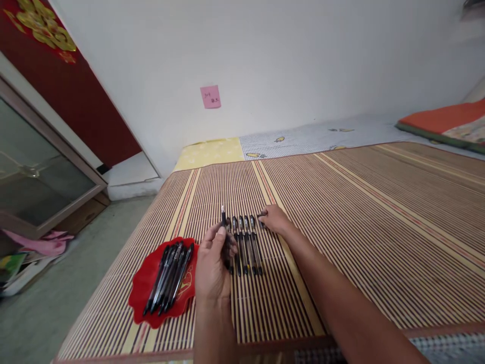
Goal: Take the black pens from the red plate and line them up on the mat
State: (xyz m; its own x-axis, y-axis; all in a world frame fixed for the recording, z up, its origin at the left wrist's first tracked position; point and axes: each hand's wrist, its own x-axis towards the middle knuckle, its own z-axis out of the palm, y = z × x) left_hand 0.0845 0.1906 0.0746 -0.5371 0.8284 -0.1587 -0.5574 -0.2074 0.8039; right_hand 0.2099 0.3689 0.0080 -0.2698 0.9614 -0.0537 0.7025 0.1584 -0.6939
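My left hand [212, 263] is closed around a black pen [224, 222], holding it upright above the striped bamboo mat [359, 217]. Just right of it, several black pens [246, 245] lie side by side in a row on the mat. My right hand [275, 218] rests at the far end of that row, fingers pinched on the tip of the rightmost pen. To the left, a red plate [142, 293] holds several more black pens [170, 275].
The mat covers a bed with patterned sheets [303, 137] at the far end and an orange cushion [443, 119] at the back right. A pink note [210, 96] sticks to the white wall. A glass-door cabinet [38, 167] and floor clutter [26, 253] are on the left.
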